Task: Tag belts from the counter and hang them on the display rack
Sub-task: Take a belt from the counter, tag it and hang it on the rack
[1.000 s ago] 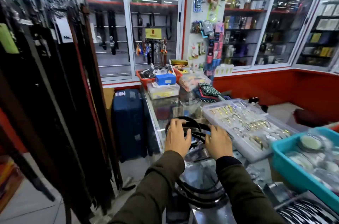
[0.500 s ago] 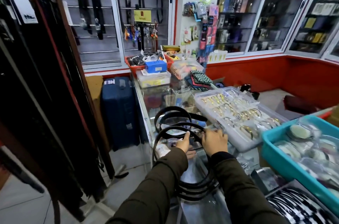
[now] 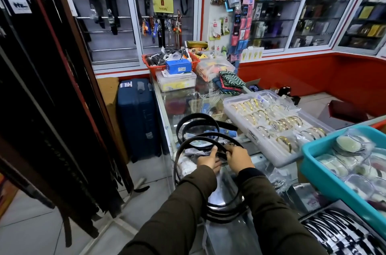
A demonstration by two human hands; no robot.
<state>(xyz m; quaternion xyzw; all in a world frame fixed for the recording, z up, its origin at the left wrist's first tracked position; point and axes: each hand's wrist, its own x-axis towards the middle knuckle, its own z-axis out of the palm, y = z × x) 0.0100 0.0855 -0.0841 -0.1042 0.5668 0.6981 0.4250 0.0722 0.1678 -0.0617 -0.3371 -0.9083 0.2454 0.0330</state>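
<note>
Both hands' fingers [image 3: 229, 152] pinch the coiled black belt [image 3: 205, 136].

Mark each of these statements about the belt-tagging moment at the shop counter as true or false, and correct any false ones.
1. Both hands are on the black belts: the left hand and the right hand grip the coiled black belts on the glass counter. True.
2. The teal bin sits to the person's left. False: it is on the right, near the counter's edge.
3. A blue suitcase stands on the floor beside the counter. True.
4. The clear tray of bangles is stacked on top of the red basket. False: the tray lies on the counter, nearer the person; the basket is at the far end.
5. Belts hang on the display rack at left. True.
</note>
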